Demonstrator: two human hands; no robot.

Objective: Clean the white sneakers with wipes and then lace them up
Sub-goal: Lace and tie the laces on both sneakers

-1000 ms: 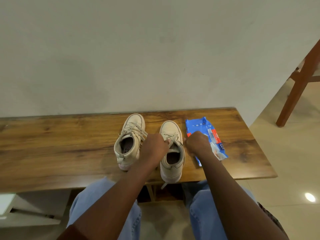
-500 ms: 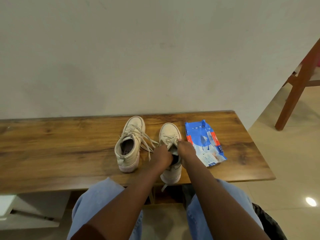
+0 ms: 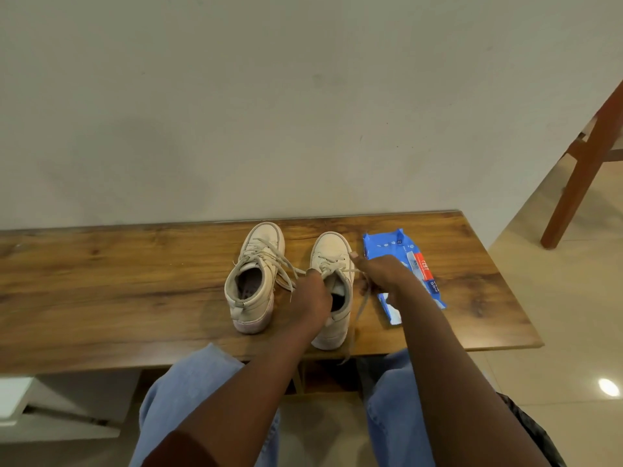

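Observation:
Two white high-top sneakers stand side by side on a wooden bench (image 3: 101, 284), toes toward the wall. The left sneaker (image 3: 253, 278) has loose laces trailing to its right. My left hand (image 3: 312, 298) grips a lace at the left side of the right sneaker (image 3: 332, 254). My right hand (image 3: 379, 274) holds the other lace end at that shoe's right side, and the lace hangs down past the bench edge. A blue wipes pack (image 3: 409, 264) lies flat just right of the shoes, partly under my right hand.
A plain wall rises right behind the bench. A wooden chair leg (image 3: 580, 176) stands on the tiled floor at the right. My knees in blue jeans (image 3: 188, 392) sit below the bench's front edge. A white object (image 3: 13, 396) lies low at the left.
Both hands have spread apart from the shoe's tongue, pulling the right sneaker's laces outward. My right hand has moved right over the edge of the wipes pack.

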